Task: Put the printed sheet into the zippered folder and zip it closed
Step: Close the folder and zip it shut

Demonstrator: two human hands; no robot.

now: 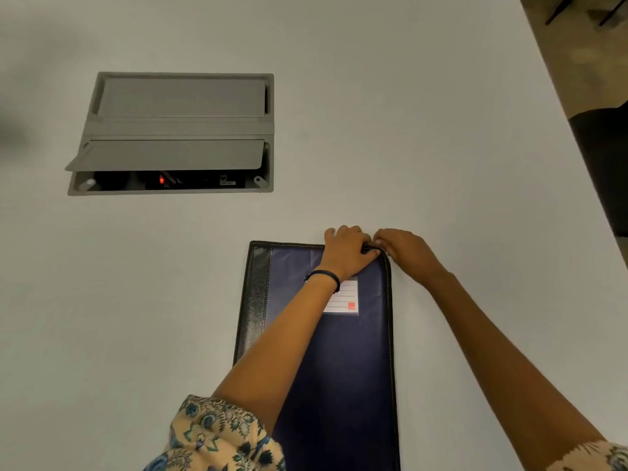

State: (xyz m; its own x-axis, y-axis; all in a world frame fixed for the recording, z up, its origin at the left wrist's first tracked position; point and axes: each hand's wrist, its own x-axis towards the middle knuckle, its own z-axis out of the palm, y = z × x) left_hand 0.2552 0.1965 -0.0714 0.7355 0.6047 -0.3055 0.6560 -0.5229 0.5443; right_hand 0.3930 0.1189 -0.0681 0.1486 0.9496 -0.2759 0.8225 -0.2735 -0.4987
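A dark blue zippered folder (339,362) with a black leather spine and a white label lies closed flat on the white table (424,130). Both hands meet at its far right corner. My left hand (346,254) presses down on the folder's far edge, fingers curled over it. My right hand (406,251) sits just off the corner, fingers pinched on the small black zipper pull (370,248) between the two hands. The printed sheet is not visible.
A grey recessed cable box (176,130) with its near flap lifted is set into the table at the far left. The table's right edge (574,137) runs diagonally, with a dark chair (608,164) beyond it.
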